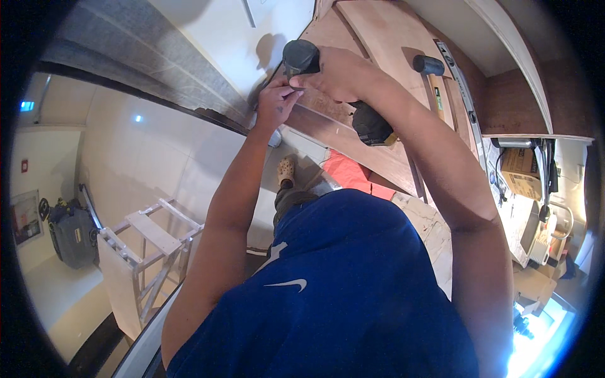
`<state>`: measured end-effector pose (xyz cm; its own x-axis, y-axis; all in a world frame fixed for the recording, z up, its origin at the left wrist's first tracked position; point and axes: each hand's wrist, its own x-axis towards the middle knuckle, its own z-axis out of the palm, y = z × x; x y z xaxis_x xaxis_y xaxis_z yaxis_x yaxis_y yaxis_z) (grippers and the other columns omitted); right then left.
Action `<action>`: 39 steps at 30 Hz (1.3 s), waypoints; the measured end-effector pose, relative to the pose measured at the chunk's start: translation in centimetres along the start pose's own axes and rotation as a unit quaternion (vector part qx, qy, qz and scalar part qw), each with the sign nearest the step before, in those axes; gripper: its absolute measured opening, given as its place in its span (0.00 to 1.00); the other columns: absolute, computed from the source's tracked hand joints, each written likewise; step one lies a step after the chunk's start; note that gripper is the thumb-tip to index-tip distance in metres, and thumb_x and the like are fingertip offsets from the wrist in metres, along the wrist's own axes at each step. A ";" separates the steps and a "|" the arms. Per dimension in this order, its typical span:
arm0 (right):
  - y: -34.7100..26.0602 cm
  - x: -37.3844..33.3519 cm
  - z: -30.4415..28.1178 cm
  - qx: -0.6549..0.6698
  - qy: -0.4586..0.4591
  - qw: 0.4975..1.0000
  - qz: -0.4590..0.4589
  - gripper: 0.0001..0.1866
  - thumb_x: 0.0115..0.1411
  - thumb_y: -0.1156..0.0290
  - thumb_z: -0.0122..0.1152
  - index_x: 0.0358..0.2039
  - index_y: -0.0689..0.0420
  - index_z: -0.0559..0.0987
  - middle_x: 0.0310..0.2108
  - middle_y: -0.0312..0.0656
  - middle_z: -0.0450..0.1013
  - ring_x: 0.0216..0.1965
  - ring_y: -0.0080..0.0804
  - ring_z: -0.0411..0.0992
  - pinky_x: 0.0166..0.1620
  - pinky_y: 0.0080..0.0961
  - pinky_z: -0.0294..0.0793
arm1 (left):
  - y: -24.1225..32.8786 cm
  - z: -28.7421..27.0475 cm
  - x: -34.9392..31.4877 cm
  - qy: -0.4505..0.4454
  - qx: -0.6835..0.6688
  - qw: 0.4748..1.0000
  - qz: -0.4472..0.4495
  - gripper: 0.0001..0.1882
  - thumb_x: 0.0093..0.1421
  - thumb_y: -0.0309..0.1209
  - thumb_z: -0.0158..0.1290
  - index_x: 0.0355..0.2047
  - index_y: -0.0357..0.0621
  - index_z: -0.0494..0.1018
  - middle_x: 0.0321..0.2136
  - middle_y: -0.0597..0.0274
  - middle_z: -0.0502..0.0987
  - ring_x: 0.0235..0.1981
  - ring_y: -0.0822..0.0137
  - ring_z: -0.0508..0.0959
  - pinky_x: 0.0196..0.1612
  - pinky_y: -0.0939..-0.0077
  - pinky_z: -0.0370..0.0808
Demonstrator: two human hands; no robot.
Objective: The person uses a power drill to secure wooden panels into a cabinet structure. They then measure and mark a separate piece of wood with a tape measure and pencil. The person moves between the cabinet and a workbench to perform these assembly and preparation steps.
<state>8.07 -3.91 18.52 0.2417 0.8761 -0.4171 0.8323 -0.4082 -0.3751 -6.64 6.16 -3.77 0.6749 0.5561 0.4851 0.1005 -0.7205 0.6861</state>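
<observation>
Blue shirt [353,277] nearest, right fingers [305,80] wrap a stubby black drill [301,58].

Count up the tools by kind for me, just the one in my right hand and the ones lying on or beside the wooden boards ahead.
Black cordless drill, in your right hand: 1
Mallet with a black cylindrical head and pale wooden handle: 1
Long, straight silver-and-black spirit level: 1
Total: 3
</observation>
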 end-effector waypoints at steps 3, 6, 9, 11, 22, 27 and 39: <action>0.2 0.2 0.3 0.002 0.003 1.000 -0.010 0.37 0.58 0.37 0.66 0.51 0.59 0.80 0.35 0.57 0.81 0.44 0.53 0.80 0.48 0.42 0.77 | -0.1 0.1 0.1 0.003 0.003 1.000 0.014 0.08 0.55 0.27 0.66 0.36 0.42 0.84 0.32 0.55 0.80 0.31 0.55 0.81 0.35 0.65 0.77; 0.2 0.1 0.3 0.003 -0.002 1.000 -0.018 0.37 0.58 0.36 0.66 0.52 0.58 0.79 0.38 0.56 0.81 0.45 0.53 0.80 0.49 0.42 0.77 | -0.1 0.1 0.0 0.004 0.008 1.000 0.013 0.08 0.54 0.27 0.67 0.35 0.42 0.84 0.31 0.54 0.80 0.30 0.54 0.80 0.35 0.64 0.77; 0.3 0.5 0.9 -0.011 0.017 1.000 -0.014 0.37 0.58 0.37 0.67 0.53 0.57 0.79 0.40 0.56 0.81 0.46 0.54 0.80 0.49 0.43 0.77 | -0.4 0.1 -0.1 0.015 0.002 1.000 0.022 0.08 0.54 0.27 0.67 0.35 0.41 0.84 0.31 0.54 0.80 0.30 0.54 0.80 0.35 0.65 0.77; 0.6 0.9 1.2 -0.009 0.022 1.000 -0.020 0.37 0.57 0.37 0.67 0.54 0.57 0.79 0.42 0.57 0.81 0.48 0.55 0.79 0.50 0.43 0.77 | -0.4 0.2 -0.1 0.020 -0.009 1.000 0.023 0.09 0.54 0.26 0.67 0.36 0.41 0.84 0.31 0.54 0.80 0.31 0.55 0.81 0.35 0.66 0.78; 3.7 -2.7 0.8 0.144 0.132 0.977 -0.085 0.31 0.59 0.44 0.71 0.49 0.59 0.80 0.24 0.39 0.75 0.25 0.26 0.74 0.32 0.27 0.75 | 0.0 -0.3 -1.2 -0.048 -0.115 0.987 -0.106 0.25 0.55 0.22 0.64 0.55 0.42 0.77 0.43 0.55 0.79 0.41 0.61 0.81 0.43 0.70 0.80; 9.1 -13.3 -1.8 0.351 0.217 0.910 0.040 0.26 0.61 0.50 0.71 0.48 0.60 0.81 0.26 0.34 0.76 0.26 0.18 0.75 0.30 0.21 0.75 | 5.0 -0.7 0.9 0.008 0.080 0.995 0.059 0.31 0.54 0.27 0.64 0.60 0.42 0.73 0.54 0.46 0.75 0.52 0.48 0.77 0.57 0.58 0.75; 31.2 -37.5 7.8 0.384 0.612 0.666 0.187 0.18 0.68 0.69 0.64 0.56 0.60 0.79 0.41 0.37 0.80 0.37 0.24 0.75 0.44 0.25 0.75 | 8.8 6.2 2.8 -0.369 0.116 0.916 0.109 0.43 0.48 0.42 0.72 0.64 0.49 0.70 0.61 0.55 0.69 0.62 0.49 0.69 0.66 0.56 0.67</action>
<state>21.08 -51.47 15.95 0.9769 0.0368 0.2106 0.2129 -0.2564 -0.9428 0.62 -1.17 0.28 0.9991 0.0184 0.0389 -0.0007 -0.8968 0.4424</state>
